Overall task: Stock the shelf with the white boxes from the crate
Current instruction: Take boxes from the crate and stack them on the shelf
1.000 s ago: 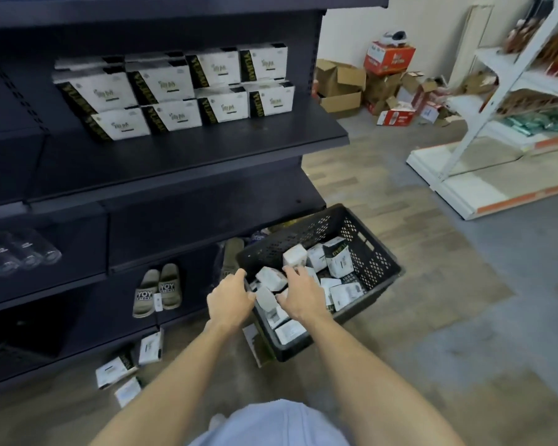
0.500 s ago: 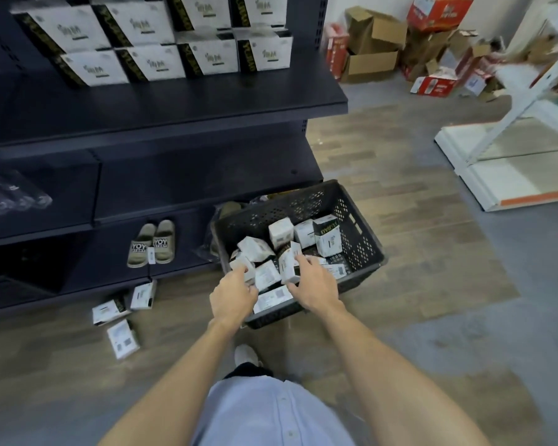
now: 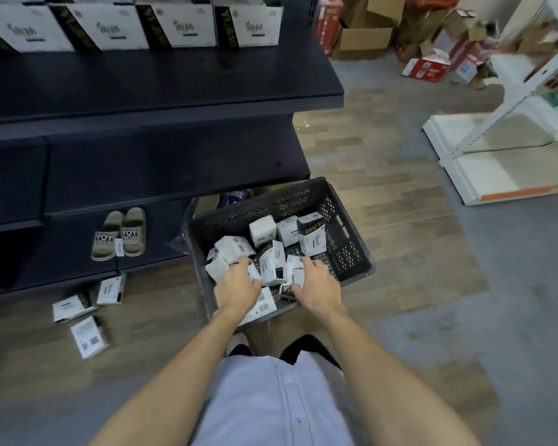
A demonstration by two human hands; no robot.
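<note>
A black perforated crate (image 3: 345,243) sits on the floor in front of the dark shelf unit (image 3: 181,88) and holds several small white boxes (image 3: 310,238). Both my hands reach into its near end. My left hand (image 3: 237,289) curls its fingers around white boxes at the crate's left side. My right hand (image 3: 316,284) closes on a white box beside a standing one (image 3: 271,263). More white boxes (image 3: 187,25) stand in a row at the back of the upper shelf.
Three white boxes (image 3: 87,309) lie on the wooden floor left of the crate. A pair of beige slippers (image 3: 120,235) sits on the lowest shelf. Cardboard cartons (image 3: 397,27) are piled at the back right; a white rack (image 3: 509,136) stands on the right.
The view has tilted down and closer to the crate. Both hands have pushed deeper among the boxes, and the fingers have closed around them.
</note>
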